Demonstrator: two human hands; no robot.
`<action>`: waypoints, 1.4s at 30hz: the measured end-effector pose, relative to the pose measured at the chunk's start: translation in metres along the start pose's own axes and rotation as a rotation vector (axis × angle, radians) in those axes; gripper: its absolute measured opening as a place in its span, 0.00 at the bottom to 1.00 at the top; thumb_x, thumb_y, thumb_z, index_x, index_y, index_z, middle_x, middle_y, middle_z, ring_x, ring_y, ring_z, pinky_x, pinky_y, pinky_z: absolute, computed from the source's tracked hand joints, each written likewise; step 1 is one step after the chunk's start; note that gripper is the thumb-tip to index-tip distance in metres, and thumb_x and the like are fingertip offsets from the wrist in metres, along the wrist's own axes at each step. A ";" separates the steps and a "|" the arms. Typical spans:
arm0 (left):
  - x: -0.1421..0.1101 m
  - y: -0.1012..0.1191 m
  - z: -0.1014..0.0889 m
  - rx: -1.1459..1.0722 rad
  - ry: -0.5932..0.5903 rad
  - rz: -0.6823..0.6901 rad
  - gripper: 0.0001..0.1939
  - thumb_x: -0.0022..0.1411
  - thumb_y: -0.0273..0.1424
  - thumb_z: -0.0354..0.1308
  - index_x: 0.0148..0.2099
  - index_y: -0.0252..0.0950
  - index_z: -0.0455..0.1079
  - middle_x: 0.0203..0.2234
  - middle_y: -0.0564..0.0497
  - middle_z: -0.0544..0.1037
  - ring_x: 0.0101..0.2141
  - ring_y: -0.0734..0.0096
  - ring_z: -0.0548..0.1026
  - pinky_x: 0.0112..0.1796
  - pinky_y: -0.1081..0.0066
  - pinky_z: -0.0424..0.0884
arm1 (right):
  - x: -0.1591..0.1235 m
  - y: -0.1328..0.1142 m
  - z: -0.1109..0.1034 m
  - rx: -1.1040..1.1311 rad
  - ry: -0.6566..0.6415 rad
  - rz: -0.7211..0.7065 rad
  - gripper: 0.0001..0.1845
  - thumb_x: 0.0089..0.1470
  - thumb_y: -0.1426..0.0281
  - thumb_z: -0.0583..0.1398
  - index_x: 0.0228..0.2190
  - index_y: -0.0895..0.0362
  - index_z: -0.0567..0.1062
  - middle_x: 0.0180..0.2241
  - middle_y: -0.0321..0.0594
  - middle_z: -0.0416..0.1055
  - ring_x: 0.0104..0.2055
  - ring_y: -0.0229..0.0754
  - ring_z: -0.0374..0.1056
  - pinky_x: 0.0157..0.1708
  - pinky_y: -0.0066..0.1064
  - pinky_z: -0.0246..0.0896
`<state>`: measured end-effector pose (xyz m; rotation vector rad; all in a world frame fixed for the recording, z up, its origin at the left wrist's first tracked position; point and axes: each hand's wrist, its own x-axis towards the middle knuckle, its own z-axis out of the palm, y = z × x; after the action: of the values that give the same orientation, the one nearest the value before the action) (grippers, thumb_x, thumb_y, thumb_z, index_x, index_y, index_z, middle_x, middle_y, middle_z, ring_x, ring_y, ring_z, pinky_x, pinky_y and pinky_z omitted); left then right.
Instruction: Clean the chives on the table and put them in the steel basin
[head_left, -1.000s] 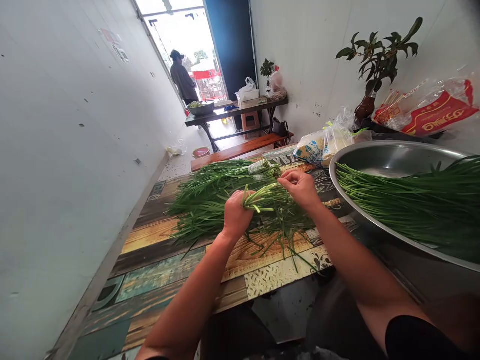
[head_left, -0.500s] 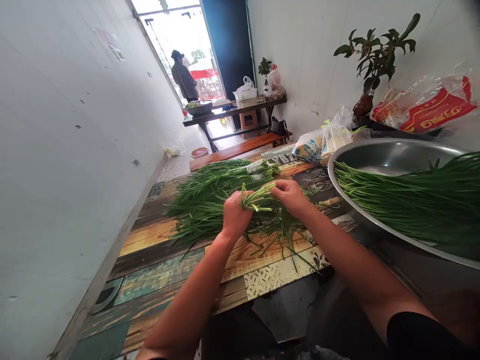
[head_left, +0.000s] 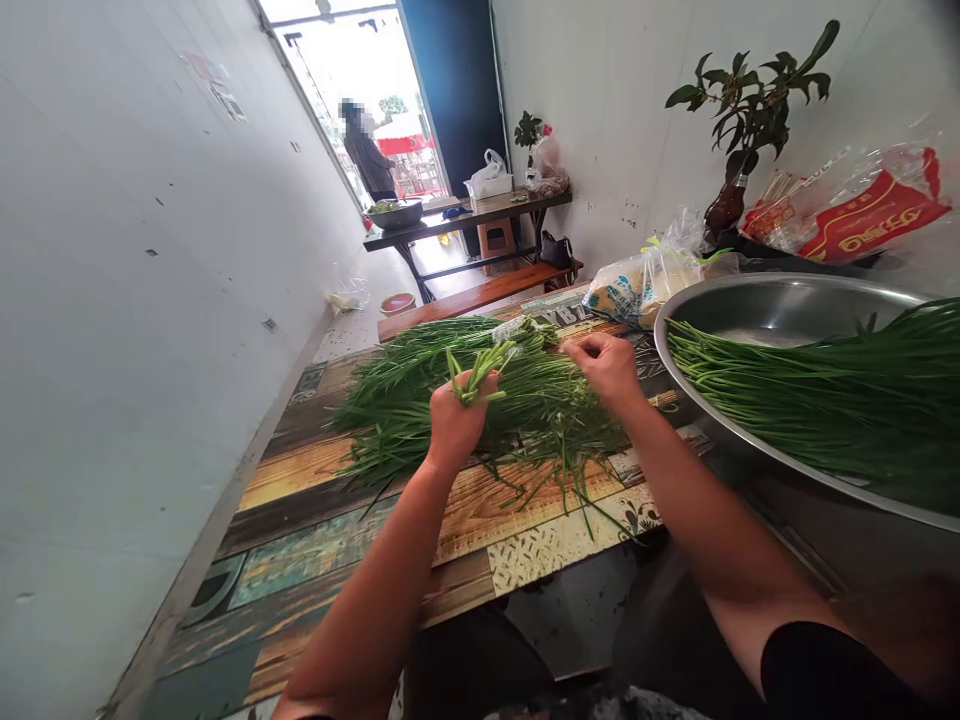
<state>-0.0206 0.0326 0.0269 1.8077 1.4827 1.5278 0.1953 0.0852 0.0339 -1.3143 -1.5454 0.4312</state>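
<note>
My left hand point(head_left: 456, 420) is wrapped round a small bunch of garlic chives point(head_left: 486, 372), their pale cut ends sticking up past the thumb. To its right, my right hand point(head_left: 609, 372) hovers with thumb and fingers pinched; anything between the fingertips is too small to make out. Beneath and behind both hands lies a loose heap of chives point(head_left: 405, 385) on the table point(head_left: 450, 590). A bundle with a pale wrap point(head_left: 510, 330) round its stems is at the heap's far side. Loose trimmings point(head_left: 574, 480) hang towards the near edge.
A large steel basin point(head_left: 780, 290) full of chives point(head_left: 817, 400) stands on the right. Behind it are a plastic bag point(head_left: 637, 285), a potted plant point(head_left: 742, 170) and a red packet point(head_left: 870, 220). Further off are a bench point(head_left: 480, 298), another table point(head_left: 495, 208) and a person point(head_left: 367, 160) by the doorway.
My right hand has drawn away from the bunch's stem ends, to the right. My left hand has shifted slightly left and tilted the bunch more upright.
</note>
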 end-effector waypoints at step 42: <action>0.000 0.006 -0.005 -0.022 0.103 0.079 0.14 0.62 0.39 0.56 0.41 0.35 0.76 0.33 0.50 0.80 0.33 0.71 0.75 0.36 0.72 0.70 | 0.007 0.019 -0.003 -0.262 -0.292 -0.339 0.14 0.53 0.76 0.55 0.35 0.57 0.81 0.36 0.45 0.72 0.41 0.44 0.66 0.44 0.35 0.60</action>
<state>-0.0219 0.0287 0.0330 1.8195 1.4503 1.6920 0.2082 0.0970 0.0231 -1.1866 -2.0843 0.2157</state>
